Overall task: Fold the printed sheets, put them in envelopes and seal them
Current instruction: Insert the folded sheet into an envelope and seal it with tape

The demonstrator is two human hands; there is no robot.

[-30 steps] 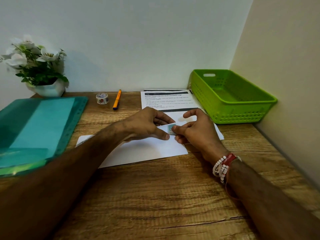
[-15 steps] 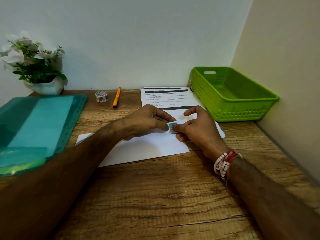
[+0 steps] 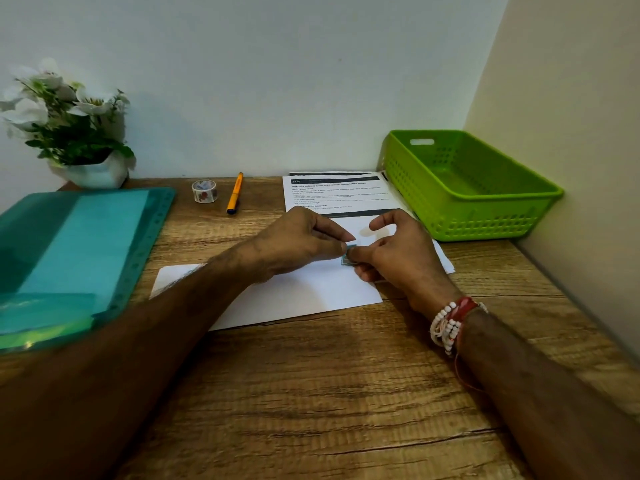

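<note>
A white envelope [image 3: 304,296] lies flat on the wooden desk, partly under my left forearm. Over its right end both hands meet on a small teal sticker [image 3: 347,258]. My left hand [image 3: 298,247] pinches the sticker's upper edge with thumb and forefinger. My right hand [image 3: 398,254] pinches it from the right, forefinger raised and curved. Most of the sticker is hidden by the fingertips. Printed sheets [image 3: 332,194] lie in a stack behind the hands, partly under the envelope.
A green plastic basket [image 3: 485,223] stands at the back right against the side wall. A teal plastic folder [image 3: 76,251] covers the left of the desk. A tape roll [image 3: 204,191], an orange pen [image 3: 234,192] and a potted white flower [image 3: 69,133] stand at the back.
Both hands have stayed over the envelope's right end. The left fingertips have closed in onto the sticker's edge, and less of the sticker shows than before.
</note>
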